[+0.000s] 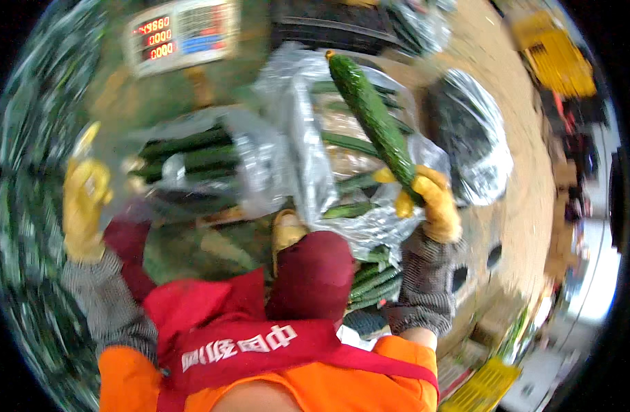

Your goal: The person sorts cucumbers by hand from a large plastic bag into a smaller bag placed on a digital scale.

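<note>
Both hands wear yellow gloves with grey knitted sleeves. My right hand (431,198) grips the lower end of a long green cucumber (369,113), which slants up over a plastic-lined box of cucumbers (348,141). At the far left my left hand (87,190) is raised, its thumb and fingers curled near each other; whether it holds anything is not clear. Between the hands lies a clear plastic bag (256,154) around several dark green cucumbers (191,152). More cucumbers (374,283) lie low beside my knee.
A digital scale display (181,36) stands at the upper left. A large blurred mass of cucumbers (26,216) fills the left rim. A filled plastic bag (469,136) sits right of the box, and a black crate (330,26) is behind it. Yellow crates (560,56) stand at the far right.
</note>
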`<control>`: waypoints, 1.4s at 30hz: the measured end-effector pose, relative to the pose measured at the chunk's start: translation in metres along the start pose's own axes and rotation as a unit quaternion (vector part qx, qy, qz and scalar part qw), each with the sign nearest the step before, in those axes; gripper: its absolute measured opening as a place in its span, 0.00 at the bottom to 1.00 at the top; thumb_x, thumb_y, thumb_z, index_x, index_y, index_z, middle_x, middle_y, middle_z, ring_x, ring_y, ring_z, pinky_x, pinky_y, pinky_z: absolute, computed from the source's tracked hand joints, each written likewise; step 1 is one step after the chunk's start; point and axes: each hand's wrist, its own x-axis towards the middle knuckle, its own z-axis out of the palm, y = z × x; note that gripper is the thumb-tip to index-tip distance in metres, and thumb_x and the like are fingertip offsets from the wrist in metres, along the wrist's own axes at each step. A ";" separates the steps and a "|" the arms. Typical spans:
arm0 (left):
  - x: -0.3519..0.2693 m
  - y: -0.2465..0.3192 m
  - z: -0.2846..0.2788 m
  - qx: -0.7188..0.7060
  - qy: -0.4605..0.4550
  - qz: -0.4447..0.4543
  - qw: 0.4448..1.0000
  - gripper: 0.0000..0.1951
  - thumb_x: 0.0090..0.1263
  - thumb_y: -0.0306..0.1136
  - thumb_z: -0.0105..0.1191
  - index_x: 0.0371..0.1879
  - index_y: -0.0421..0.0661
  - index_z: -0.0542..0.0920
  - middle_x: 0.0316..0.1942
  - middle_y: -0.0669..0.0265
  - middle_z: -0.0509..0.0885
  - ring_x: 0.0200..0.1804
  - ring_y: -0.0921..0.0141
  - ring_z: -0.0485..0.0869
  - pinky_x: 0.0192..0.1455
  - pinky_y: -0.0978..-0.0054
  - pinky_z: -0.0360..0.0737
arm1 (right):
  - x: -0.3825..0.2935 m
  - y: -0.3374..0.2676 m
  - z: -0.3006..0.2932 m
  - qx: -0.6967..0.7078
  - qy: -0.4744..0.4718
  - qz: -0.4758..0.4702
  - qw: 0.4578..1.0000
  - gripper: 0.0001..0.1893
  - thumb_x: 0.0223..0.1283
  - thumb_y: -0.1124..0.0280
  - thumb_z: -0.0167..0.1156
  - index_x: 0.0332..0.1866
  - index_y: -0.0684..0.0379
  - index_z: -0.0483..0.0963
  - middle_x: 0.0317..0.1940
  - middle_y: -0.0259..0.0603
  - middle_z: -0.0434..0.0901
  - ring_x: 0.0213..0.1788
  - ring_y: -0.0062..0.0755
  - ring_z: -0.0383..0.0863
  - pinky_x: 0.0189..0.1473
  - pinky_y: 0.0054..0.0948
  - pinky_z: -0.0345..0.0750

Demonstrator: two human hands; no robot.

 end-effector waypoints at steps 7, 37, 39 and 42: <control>-0.008 0.007 -0.040 -0.192 -0.004 -0.068 0.979 0.28 0.64 0.33 0.44 0.65 0.42 0.58 0.12 0.78 0.60 0.13 0.85 0.56 0.13 0.88 0.56 | 0.061 -0.109 0.156 -0.456 -0.138 -0.233 0.848 0.19 0.54 0.50 0.57 0.30 0.59 0.73 0.20 0.45 0.77 0.24 0.47 0.79 0.25 0.39 0.73; 0.014 -0.027 -0.048 -0.274 0.014 -0.034 0.961 0.11 0.63 0.35 0.53 0.37 0.39 0.78 0.18 0.75 0.72 0.18 0.82 0.69 0.18 0.87 0.65 | 0.099 -0.007 0.189 0.169 -0.027 -0.014 0.985 0.17 0.61 0.58 0.52 0.35 0.64 0.76 0.24 0.34 0.77 0.25 0.23 0.75 0.31 0.22 0.72; 0.034 0.009 -0.048 -0.239 -0.040 -0.041 0.969 0.12 0.68 0.35 0.46 0.32 0.38 0.78 0.11 0.82 0.58 0.11 0.86 0.52 0.12 0.87 0.48 | 0.111 -0.066 0.209 0.109 -0.065 -0.138 0.982 0.16 0.64 0.60 0.47 0.27 0.59 0.71 0.14 0.28 0.66 0.16 0.18 0.64 0.24 0.21 0.64; 0.028 0.031 -0.065 -0.268 -0.040 -0.039 0.962 0.11 0.68 0.32 0.45 0.31 0.37 0.77 0.10 0.80 0.59 0.10 0.86 0.54 0.11 0.87 0.50 | 0.115 -0.126 0.225 0.273 -0.134 -0.090 0.948 0.16 0.66 0.62 0.46 0.22 0.55 0.68 0.08 0.23 0.58 0.09 0.16 0.52 0.19 0.20 0.54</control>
